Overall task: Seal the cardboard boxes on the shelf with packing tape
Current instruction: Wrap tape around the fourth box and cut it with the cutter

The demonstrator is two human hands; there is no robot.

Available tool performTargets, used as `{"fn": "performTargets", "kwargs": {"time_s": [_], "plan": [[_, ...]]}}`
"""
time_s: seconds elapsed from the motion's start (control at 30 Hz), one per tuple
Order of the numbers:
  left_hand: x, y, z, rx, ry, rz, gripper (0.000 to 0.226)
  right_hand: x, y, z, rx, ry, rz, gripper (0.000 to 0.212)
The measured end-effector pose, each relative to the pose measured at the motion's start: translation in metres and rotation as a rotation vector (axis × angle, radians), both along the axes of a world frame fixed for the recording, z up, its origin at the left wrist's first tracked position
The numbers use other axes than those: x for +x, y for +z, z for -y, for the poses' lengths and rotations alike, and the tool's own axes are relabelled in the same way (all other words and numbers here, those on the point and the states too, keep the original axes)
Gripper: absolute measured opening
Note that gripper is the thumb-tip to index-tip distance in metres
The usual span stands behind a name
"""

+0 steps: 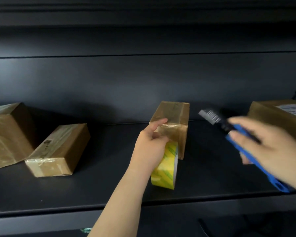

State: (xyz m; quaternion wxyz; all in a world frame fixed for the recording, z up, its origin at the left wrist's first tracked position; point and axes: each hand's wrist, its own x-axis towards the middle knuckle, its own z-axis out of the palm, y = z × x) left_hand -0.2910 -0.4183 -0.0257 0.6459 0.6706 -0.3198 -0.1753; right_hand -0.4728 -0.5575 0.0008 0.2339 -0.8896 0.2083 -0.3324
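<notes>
While left hand (149, 142) pinches tape roll (166, 165) against middle box (171, 120) at 12 o'clock and right hand (270, 144) grips blue cutter (243, 147) at 3 o'clock, risk slicing thumb or tearing tape crooked through blurred, hasty approach.

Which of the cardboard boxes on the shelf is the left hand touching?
The small upright brown cardboard box at the middle: the left hand, gripping the yellow tape roll, rests its thumb on it. The other boxes stand apart.
</notes>
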Motion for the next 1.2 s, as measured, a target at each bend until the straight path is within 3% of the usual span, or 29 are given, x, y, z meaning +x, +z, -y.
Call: {"fn": "performTargets", "kwargs": {"time_s": [0.03, 0.07, 0.17, 0.3, 0.37, 0.43, 0.47, 0.53, 0.63, 0.83, 0.93, 1.07, 1.2], "plan": [[0.000, 0.001, 0.000, 0.001, -0.003, -0.003, 0.044, -0.002, -0.003, 0.013, 0.079, -0.045, 0.110, 0.019], [-0.001, 0.001, 0.000, 0.003, -0.005, -0.006, 0.044, 0.001, -0.007, 0.023, 0.091, -0.108, 0.096, 0.016], [-0.001, 0.003, 0.000, 0.003, -0.003, -0.008, 0.044, 0.024, -0.030, 0.040, 0.010, -0.240, -0.250, 0.021], [-0.002, 0.004, -0.001, 0.010, 0.012, 0.007, 0.044, 0.053, -0.046, 0.038, -0.064, -0.254, -0.638, 0.029], [-0.003, 0.005, -0.001, 0.012, 0.010, 0.015, 0.044, 0.059, -0.038, 0.034, -0.156, -0.261, -0.488, 0.038], [-0.003, 0.005, 0.000, 0.014, 0.014, 0.015, 0.044, 0.067, -0.023, 0.018, -0.188, -0.160, -0.057, 0.046], [-0.003, 0.005, 0.000, 0.018, 0.013, 0.014, 0.044, 0.075, -0.012, 0.007, -0.237, -0.067, 0.055, 0.051], [-0.004, 0.005, 0.000, 0.034, 0.009, 0.028, 0.045, 0.096, 0.000, -0.005, -0.337, 0.103, -0.003, 0.056], [-0.001, 0.007, -0.003, 0.053, -0.009, 0.061, 0.047, 0.120, -0.004, -0.007, -0.310, 0.173, -0.224, 0.052], [0.009, 0.011, -0.025, 0.087, -0.107, 0.094, 0.053, 0.124, -0.011, -0.002, -0.331, 0.183, -0.140, 0.046], [0.015, 0.014, -0.044, 0.078, 0.085, 0.287, 0.053, 0.125, -0.012, -0.011, -0.433, 0.074, -0.177, 0.045], [0.022, 0.022, -0.054, 0.215, 0.513, 0.869, 0.047, 0.127, -0.013, -0.040, -0.589, -0.152, -0.259, 0.046], [0.028, 0.019, -0.050, 0.439, 0.423, 1.217, 0.059, 0.133, -0.011, -0.069, -0.556, -0.248, -0.345, 0.060]]}}
